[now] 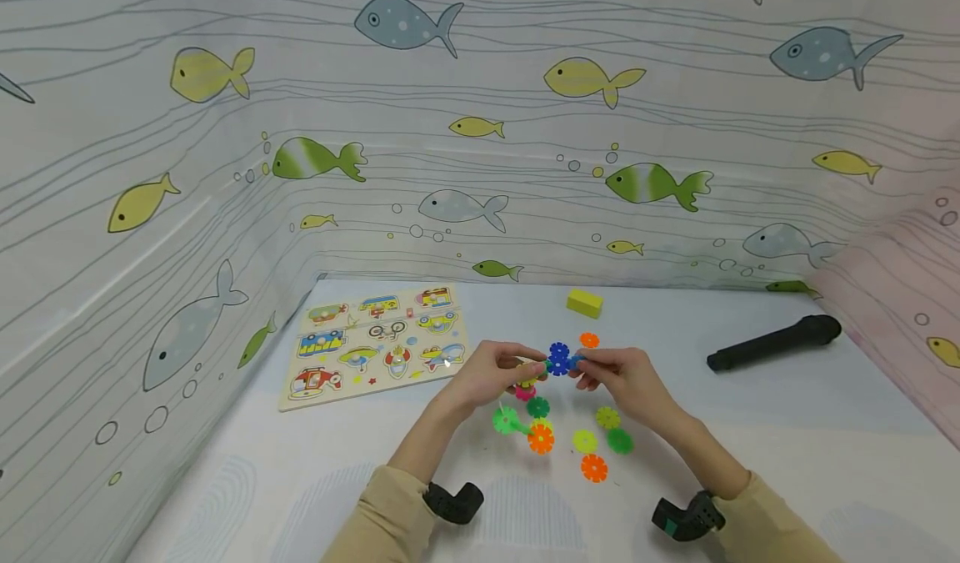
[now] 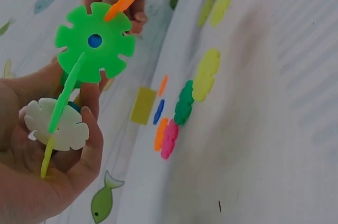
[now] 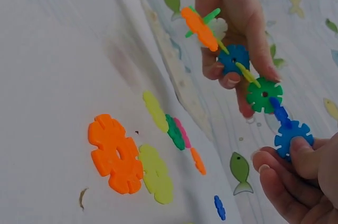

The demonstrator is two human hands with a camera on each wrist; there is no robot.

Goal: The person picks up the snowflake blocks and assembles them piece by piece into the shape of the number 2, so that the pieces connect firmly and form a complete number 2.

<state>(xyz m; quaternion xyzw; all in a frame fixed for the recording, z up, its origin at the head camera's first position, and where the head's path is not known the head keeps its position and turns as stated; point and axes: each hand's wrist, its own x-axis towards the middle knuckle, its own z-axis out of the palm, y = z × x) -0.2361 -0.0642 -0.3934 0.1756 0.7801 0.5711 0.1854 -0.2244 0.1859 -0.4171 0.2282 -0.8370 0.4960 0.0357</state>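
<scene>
My left hand (image 1: 491,371) holds a chain of slotted plastic flower discs in its curled fingers. At the chain's near end, an orange disc (image 1: 540,439) and a light green disc (image 2: 95,20) hang below the hand. A white disc (image 2: 74,134) sits against the palm, and a blue disc (image 3: 234,59) and a green disc (image 3: 265,95) follow along the chain. A dark blue disc (image 3: 281,112) is slotted edge-on into that green one. My right hand (image 1: 626,379) pinches a lighter blue disc (image 3: 293,138) between thumb and fingers, its edge meeting the dark blue disc.
Loose discs lie below and behind the hands, among them an orange disc (image 1: 594,468), a green disc (image 1: 619,440) and a pink disc (image 3: 182,130). A yellow block (image 1: 584,303) stands at the back. A picture puzzle board (image 1: 375,338) lies left, a black microphone (image 1: 776,343) right.
</scene>
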